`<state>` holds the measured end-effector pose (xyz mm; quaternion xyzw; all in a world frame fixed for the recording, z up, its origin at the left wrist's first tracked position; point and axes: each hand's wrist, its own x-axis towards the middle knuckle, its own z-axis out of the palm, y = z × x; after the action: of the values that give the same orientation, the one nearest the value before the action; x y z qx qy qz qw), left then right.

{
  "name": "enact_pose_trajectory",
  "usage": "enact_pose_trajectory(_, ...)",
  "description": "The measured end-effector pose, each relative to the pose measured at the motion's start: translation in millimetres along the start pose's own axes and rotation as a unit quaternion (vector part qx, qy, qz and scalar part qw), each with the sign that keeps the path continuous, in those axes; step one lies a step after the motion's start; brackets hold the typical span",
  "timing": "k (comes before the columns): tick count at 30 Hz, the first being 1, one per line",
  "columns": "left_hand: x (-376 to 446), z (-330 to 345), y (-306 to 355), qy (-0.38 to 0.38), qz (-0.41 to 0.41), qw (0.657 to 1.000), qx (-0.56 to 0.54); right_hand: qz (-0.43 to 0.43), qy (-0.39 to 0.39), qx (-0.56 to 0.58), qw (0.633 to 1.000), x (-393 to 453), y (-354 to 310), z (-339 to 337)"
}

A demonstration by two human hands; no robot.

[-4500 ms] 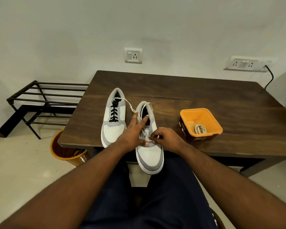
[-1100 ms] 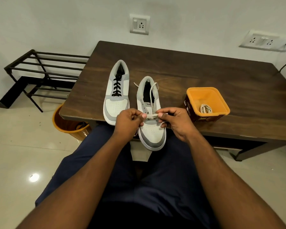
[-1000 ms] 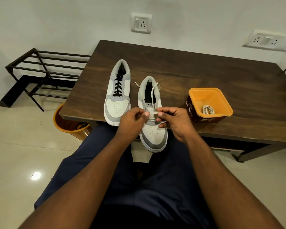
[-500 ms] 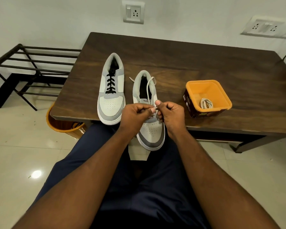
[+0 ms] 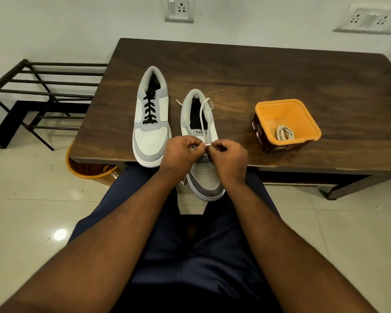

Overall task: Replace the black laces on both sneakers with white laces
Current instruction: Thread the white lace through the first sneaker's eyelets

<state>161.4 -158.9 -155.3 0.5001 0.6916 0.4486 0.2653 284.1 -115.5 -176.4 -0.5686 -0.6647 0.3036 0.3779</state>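
1. At the table's (image 5: 280, 71) near edge, I've got both hands on the right shoe (image 5: 202, 141): left hand (image 5: 181, 152) and right hand (image 5: 228, 154) each pinch the white lace (image 5: 204, 119), fingers curled tight.
2. Left shoe (image 5: 151, 118) keeps its black lace (image 5: 150, 109); a spare lace (image 5: 284, 133) sits in the tub (image 5: 287, 125).
3. Risk, I reckon: the shoe overhangs the edge, so a hard tug could tip it off, or pull the free end out.
4. Eyelets hidden behind my knuckles; can't tell which row I'm on.

The right sneaker (image 5: 201, 136) shows "Vel" on its tongue; the orange tub (image 5: 280, 146) label reads "Amul"
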Motion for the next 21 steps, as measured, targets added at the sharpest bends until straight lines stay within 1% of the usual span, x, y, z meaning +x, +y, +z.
enact_pose_trajectory(4, 4.0, 3.6, -1.6, -0.007, 0.021, 0.999, 0.047, 0.013, 0.017, 0.043, 0.999, -6.8, -2.4, -1.0)
enact_pose_trajectory(7, 3.9, 7.0, -4.1, -0.013, 0.013, 0.998, 0.052, 0.04, 0.027, 0.089, 0.995, -9.9, 0.9, 0.3)
enact_pose_trajectory(16, 6.0, 11.8, -1.9, -0.012, 0.01, 0.996, 0.092, 0.081, 0.009, 0.141, 0.987, -7.1, 9.6, 4.9)
enact_pose_trajectory(21, 7.2, 13.0, -5.7, -0.024, 0.012, 0.994, 0.109, 0.094, 0.006, 0.168, 0.981, -7.4, 11.4, 5.6)
